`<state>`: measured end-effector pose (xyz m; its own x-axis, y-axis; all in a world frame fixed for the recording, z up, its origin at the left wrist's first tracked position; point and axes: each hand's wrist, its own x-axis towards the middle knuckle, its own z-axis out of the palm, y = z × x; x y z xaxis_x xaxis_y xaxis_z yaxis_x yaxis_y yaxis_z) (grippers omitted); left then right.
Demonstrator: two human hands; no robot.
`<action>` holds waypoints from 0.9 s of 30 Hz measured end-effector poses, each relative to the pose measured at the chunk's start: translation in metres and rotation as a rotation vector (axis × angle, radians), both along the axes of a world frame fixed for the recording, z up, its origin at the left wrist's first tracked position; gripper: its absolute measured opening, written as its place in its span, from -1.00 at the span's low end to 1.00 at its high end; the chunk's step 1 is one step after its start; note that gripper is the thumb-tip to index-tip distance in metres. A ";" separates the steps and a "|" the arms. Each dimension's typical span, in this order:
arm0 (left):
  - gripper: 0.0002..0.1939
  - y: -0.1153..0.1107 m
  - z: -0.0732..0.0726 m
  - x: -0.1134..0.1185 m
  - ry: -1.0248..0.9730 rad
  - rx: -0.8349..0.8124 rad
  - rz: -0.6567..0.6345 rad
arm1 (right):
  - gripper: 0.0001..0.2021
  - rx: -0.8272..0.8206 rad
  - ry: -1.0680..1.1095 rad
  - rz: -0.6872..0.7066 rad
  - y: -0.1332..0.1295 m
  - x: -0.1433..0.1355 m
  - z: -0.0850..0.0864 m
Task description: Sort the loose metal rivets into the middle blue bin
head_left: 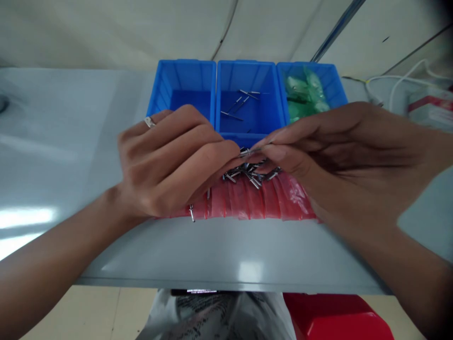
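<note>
My left hand (pixel 177 160), a ring on one finger, is closed with thumb and forefinger pinching the left end of some thin metal rivets (pixel 248 152). From the other side my right hand (pixel 339 156) pinches their right end between thumb and forefinger. Just below and behind the fingertips lies a heap of silvery rivets (pixel 253 179) on red plastic bags (pixel 237 200) laid in a row. One loose rivet (pixel 192 213) lies at the bags' front edge, under my left hand. How many rivets I hold cannot be made out.
Behind my hands stand three blue bins: the left bin (pixel 187 78), the middle bin (pixel 247 75) with several rivets inside, and the right bin (pixel 338 89) with green plastic bags. White cables (pixel 392 78) lie at the right. A red object (pixel 339 316) is below the table (pixel 212 255).
</note>
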<state>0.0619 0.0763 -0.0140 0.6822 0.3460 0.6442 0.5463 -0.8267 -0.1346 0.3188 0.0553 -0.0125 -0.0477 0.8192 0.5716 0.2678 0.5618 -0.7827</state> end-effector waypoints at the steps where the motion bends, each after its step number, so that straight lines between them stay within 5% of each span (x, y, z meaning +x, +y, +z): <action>1: -0.66 -0.001 0.000 0.000 -0.018 -0.014 0.017 | -0.86 -0.003 -0.002 -0.004 -0.001 0.000 0.001; 5: -0.69 -0.001 0.000 0.003 -0.047 -0.047 0.051 | -0.83 -0.061 0.057 0.049 -0.002 0.000 0.004; 12: -0.42 0.001 -0.004 0.007 -0.085 -0.089 0.004 | -0.84 -0.093 0.099 0.117 0.001 -0.002 0.008; 20: -0.67 -0.001 -0.001 0.007 -0.176 -0.059 0.062 | -0.69 -0.153 0.221 0.078 0.015 0.006 0.006; 22: -0.71 -0.002 -0.002 0.006 -0.146 -0.048 0.051 | -0.67 -0.033 0.037 0.080 0.013 0.009 0.005; 27: -0.77 -0.001 -0.004 0.000 -0.068 0.079 -0.030 | -0.87 0.544 -0.809 0.127 0.010 0.012 -0.003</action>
